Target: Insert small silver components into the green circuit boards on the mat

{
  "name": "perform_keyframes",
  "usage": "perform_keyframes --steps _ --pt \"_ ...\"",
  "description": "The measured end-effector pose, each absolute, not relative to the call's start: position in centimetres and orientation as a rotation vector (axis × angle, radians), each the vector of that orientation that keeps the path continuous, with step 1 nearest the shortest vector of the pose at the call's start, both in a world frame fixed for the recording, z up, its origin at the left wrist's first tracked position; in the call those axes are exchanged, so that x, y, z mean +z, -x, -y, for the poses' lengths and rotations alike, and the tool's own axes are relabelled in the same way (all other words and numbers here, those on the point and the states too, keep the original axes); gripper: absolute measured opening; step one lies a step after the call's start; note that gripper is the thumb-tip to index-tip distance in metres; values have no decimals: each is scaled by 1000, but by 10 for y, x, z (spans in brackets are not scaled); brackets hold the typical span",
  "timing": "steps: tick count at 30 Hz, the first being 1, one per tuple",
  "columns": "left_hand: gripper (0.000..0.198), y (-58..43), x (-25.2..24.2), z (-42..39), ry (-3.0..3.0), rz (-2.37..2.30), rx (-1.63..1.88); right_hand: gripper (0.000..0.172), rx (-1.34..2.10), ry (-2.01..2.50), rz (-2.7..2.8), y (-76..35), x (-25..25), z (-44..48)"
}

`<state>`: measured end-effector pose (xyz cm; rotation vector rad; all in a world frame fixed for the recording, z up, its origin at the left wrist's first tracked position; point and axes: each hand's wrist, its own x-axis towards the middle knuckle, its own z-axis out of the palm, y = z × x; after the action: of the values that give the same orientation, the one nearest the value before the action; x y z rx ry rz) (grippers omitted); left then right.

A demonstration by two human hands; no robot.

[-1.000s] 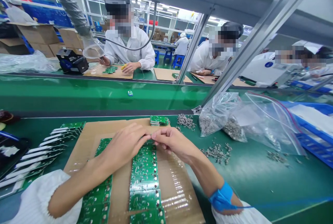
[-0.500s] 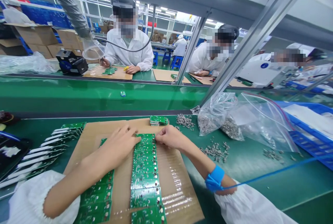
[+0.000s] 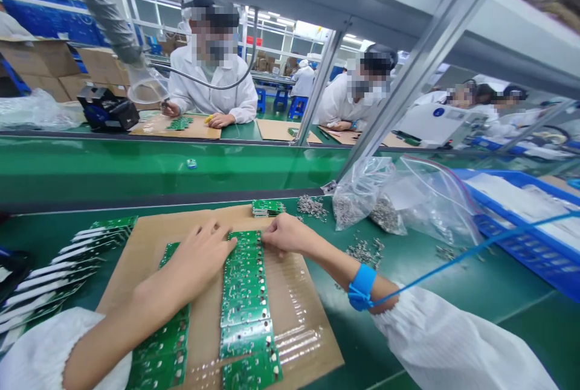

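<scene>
Head view: your left hand (image 3: 194, 264) lies palm down, reaching forward with its fingers (image 3: 212, 242) spread, their tips touching the left edge of the green circuit-board strip (image 3: 244, 299) that runs up the middle of the cardboard sheet (image 3: 308, 329). Your right hand (image 3: 283, 234) comes in from the right, fingers curled against the strip's top right corner; you cannot tell whether they grip it. A blue wrist strap (image 3: 361, 287) circles your right wrist. Small metal parts (image 3: 362, 252) lie nearby on the green surface (image 3: 507, 311).
</scene>
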<state>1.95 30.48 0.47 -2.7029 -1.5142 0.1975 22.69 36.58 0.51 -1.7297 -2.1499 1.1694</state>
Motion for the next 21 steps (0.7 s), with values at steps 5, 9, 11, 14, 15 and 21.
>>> perform_keyframes --steps 5,9,11,14,15,21 --pt "56 -4 -16 -317 2761 1471 -78 12 739 1756 2268 -290 29 -321" --pt "46 3 -32 -322 2724 1412 -311 23 548 1956 2327 -358 24 -274" --pt "44 4 -33 -323 2720 1393 -356 25 598 1939 2321 -380 13 -262" --pt "39 5 -28 -324 2749 1395 -414 20 675 1870 2303 -389 -2 -259" --pt "38 6 -27 -325 2760 1396 -417 17 685 1859 2291 -388 -5 -260" --pt "34 5 -17 -323 2782 1390 -388 17 657 1790 2312 -380 -8 -265"
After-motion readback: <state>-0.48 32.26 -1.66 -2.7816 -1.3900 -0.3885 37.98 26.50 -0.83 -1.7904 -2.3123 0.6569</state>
